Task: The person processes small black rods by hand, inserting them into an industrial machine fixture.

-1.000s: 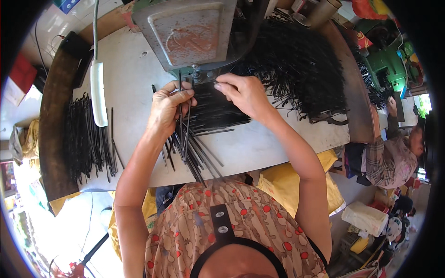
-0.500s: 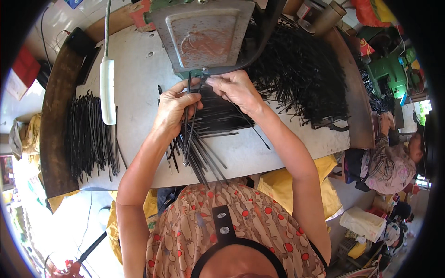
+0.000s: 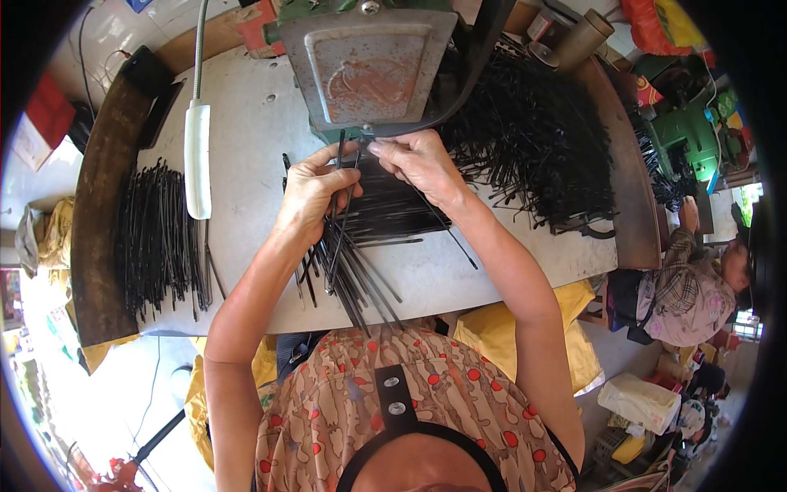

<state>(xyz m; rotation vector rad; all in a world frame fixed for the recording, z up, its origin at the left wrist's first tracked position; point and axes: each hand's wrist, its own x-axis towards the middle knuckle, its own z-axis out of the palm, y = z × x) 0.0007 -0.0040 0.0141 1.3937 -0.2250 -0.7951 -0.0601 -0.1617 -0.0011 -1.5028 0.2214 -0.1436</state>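
Observation:
My left hand (image 3: 311, 197) is closed around a bundle of thin black rods (image 3: 357, 283), which fan out toward the table's near edge. One or two of them stick up past its thumb. At the lower end of a green machine with a grey metal cover (image 3: 379, 74), my right hand (image 3: 425, 168) pinches a single black rod (image 3: 449, 234) that slants down to the right. Its upper end, by the machine, is hidden by my fingers. Behind and between my hands lies a stack of similar rods (image 3: 393, 205) on the pale tabletop (image 3: 246, 148).
A large tangled heap of black rods (image 3: 533, 139) covers the table's right side. At the left lies a neater row of rods (image 3: 162, 246), beside a white gooseneck lamp (image 3: 197, 164). A wooden rim (image 3: 102, 238) borders the table. Far right, a co-worker (image 3: 693, 287) sits by another green machine (image 3: 684, 143).
My hands keep nearly the same place and hold by the machine; the upright rod tips in my left hand have shifted slightly. The whole view has moved a little. The co-worker's arm has moved.

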